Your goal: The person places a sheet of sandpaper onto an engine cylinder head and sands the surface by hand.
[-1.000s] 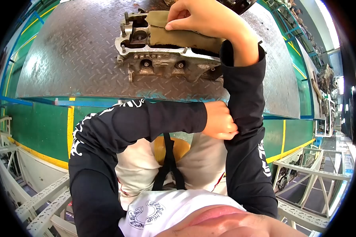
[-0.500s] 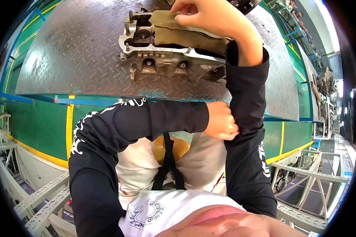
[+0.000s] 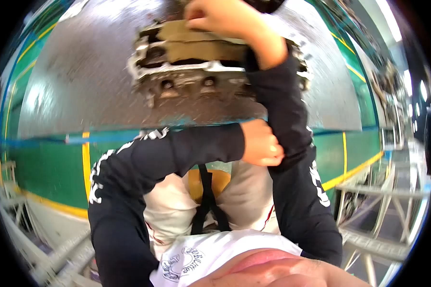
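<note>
My left hand (image 3: 262, 143) is closed on the black sleeve (image 3: 287, 115) of my right arm, pinching it around mid-forearm. My right hand (image 3: 213, 16) is above a brown sheet (image 3: 191, 50), fingers loosely curled and nothing visible in them. Whether it touches the sheet I cannot tell, as motion blurs the view. This sheet covers part of the top of a metal engine casting (image 3: 182, 69), perhaps a cylinder head, with round holes along its near side. My right forearm and sleeve hide some of the casting's right part.
The casting lies on a patterned metal tabletop (image 3: 76, 86) with a blue front edge. Behind my right arm is a dark object (image 3: 268, 5), cut off by the frame. White metal frames (image 3: 383, 210) stand to the right. Yellow lines mark the green floor (image 3: 43, 167).
The casting and both hands appear further left in the view, and the casting also higher, as the camera has shifted and blurred. My left hand still holds the right sleeve.
</note>
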Demonstrator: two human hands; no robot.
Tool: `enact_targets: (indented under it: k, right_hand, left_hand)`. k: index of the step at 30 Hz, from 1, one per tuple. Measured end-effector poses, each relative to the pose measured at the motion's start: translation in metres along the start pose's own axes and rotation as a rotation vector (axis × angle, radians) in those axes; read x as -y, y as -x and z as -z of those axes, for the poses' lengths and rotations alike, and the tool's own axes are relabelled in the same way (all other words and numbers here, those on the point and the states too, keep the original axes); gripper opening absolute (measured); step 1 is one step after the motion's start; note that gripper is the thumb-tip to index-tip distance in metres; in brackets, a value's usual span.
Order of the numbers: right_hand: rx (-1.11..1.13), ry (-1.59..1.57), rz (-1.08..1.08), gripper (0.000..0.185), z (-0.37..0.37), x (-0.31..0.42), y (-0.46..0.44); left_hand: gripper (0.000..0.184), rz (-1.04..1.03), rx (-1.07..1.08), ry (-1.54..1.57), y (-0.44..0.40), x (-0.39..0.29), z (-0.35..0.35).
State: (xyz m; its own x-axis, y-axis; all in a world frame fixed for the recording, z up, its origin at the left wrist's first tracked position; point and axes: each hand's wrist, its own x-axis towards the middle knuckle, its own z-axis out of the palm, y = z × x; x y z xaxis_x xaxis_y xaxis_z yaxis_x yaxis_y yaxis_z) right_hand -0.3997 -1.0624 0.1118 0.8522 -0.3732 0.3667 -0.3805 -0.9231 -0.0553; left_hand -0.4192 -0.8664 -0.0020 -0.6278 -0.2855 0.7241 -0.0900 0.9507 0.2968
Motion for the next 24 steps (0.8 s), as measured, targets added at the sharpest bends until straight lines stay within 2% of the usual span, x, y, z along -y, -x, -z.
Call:
enact_targets:
  k: [2,3,4,5,7,8,10,11,13,15,17,19,20,23,24]
  right_hand:
    - [0.047,0.111,-0.093,0.022,0.015,0.016,0.001]
    - [0.042,0.034,-0.171,0.022,0.018,0.021,0.004]
    - [-0.002,0.094,-0.197,0.023,0.018,0.025,0.006]
    - [0.036,0.050,-0.227,0.026,0.022,0.027,0.006]
    - [0.100,-0.094,-0.306,0.030,0.034,0.032,0.012]
    - [0.055,-0.066,-0.276,0.032,0.035,0.027,0.014]
    - [-0.014,-0.060,-0.269,0.037,0.039,0.010,0.016]
    - [-0.019,-0.094,-0.223,0.035,0.039,-0.007,0.014]
    - [-0.110,-0.210,-0.212,0.022,0.079,0.006,0.039]
    - [-0.070,-0.124,-0.270,0.022,0.077,-0.010,0.042]
    - [-0.033,-0.181,-0.280,0.023,0.076,-0.023,0.051]
    - [0.177,-0.141,-0.370,0.023,0.078,-0.022,0.056]
    - [0.209,-0.112,-0.363,0.023,0.073,-0.026,0.055]
    - [0.231,-0.114,-0.392,0.023,0.068,-0.025,0.053]
    - [0.182,-0.170,-0.309,0.018,0.064,-0.033,0.055]
  left_hand:
    - [0.030,-0.001,0.048,0.032,0.002,0.004,-0.004]
    - [0.030,-0.033,0.119,-0.064,-0.003,-0.003,0.011]
    - [0.031,-0.069,0.066,-0.045,-0.004,-0.001,0.009]
    - [0.032,-0.090,0.011,-0.035,-0.005,0.001,0.006]
    - [0.026,-0.054,0.061,0.003,-0.006,-0.004,0.013]
    - [0.020,0.000,0.105,0.031,-0.005,-0.005,0.017]
    - [0.023,0.007,0.087,0.052,-0.004,-0.003,0.016]
    - [0.027,0.001,0.066,0.083,-0.007,-0.002,0.014]
    - [0.031,0.000,0.052,0.102,-0.007,-0.001,0.011]
    - [0.032,-0.011,0.060,0.095,-0.007,0.000,0.009]
    - [0.032,-0.006,0.061,0.098,-0.007,0.000,0.007]
    - [0.032,-0.001,0.062,0.098,-0.008,0.001,0.004]
    - [0.032,-0.003,0.063,0.104,-0.008,0.002,0.004]
    - [0.032,0.000,0.069,0.121,-0.009,0.001,0.003]
    - [0.032,-0.001,0.073,0.133,-0.011,0.001,0.003]
